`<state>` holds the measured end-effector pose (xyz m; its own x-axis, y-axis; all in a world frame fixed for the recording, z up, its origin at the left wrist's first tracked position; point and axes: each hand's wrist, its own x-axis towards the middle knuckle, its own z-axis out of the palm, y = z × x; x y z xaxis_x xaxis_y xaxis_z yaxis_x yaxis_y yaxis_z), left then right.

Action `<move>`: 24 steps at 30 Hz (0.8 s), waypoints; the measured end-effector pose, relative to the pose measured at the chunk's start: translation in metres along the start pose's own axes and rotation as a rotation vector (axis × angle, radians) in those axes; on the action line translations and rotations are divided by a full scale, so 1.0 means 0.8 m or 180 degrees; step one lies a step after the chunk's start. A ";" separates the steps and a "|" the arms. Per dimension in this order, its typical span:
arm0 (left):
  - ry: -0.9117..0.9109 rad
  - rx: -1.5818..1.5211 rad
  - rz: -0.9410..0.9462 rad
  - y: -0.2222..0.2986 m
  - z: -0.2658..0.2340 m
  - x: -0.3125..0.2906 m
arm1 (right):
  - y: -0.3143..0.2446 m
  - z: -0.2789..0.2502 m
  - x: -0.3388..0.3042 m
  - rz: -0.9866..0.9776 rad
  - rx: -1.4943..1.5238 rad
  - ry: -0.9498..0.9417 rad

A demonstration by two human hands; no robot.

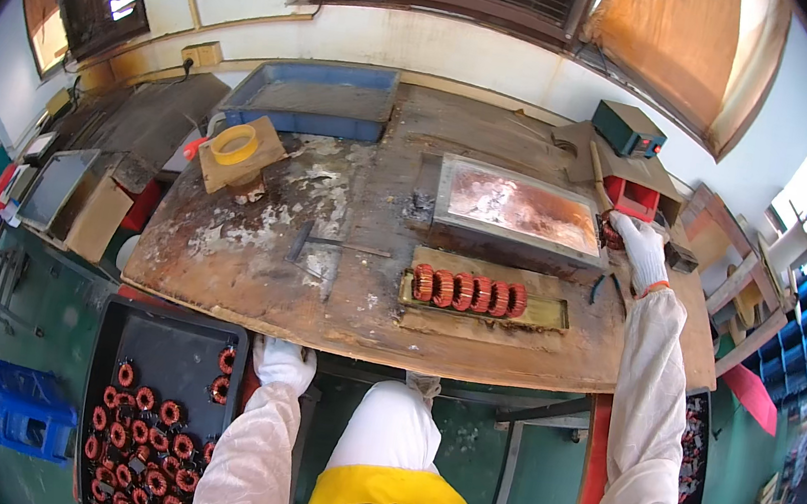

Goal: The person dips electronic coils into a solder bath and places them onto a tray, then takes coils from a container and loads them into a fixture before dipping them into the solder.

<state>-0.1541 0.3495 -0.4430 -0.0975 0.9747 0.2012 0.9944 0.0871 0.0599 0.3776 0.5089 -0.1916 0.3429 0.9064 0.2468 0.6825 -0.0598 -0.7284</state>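
My right hand, in a white glove, reaches to the right side of the bench. Its fingers are closed on a dark copper-wound ring coil, partly hidden, just in front of a red open box. My left hand, gloved too, is at the bench's front edge beside a black tray of loose ring coils; its fingers are hard to make out. In the middle, a row of several copper ring coils stands upright in a shallow metal trough. Behind it lies a rectangular solder pot with a shiny molten-looking surface.
A green control box and a wooden-handled tool are at the back right. Tweezers lie near the pot. A blue tray and a yellow tape roll on a board occupy the left. Another black tray is at lower right.
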 end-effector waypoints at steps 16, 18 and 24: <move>-0.0179 0.0200 -0.0136 0.009 -0.009 0.002 | 0.192 -0.102 -0.097 0.1671 0.2817 -0.0635; -0.0183 0.0219 -0.0196 0.010 -0.012 0.001 | 0.222 -0.108 -0.100 0.1673 0.2811 -0.0659; -0.0512 0.0295 -0.0236 0.004 -0.010 0.002 | 0.228 -0.105 -0.115 0.1834 0.2493 -0.0356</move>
<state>-0.1512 0.3500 -0.4349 -0.1700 0.9846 0.0402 0.9850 0.1710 -0.0231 0.5245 0.3799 -0.2933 0.3987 0.8622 -0.3125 -0.2059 -0.2479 -0.9466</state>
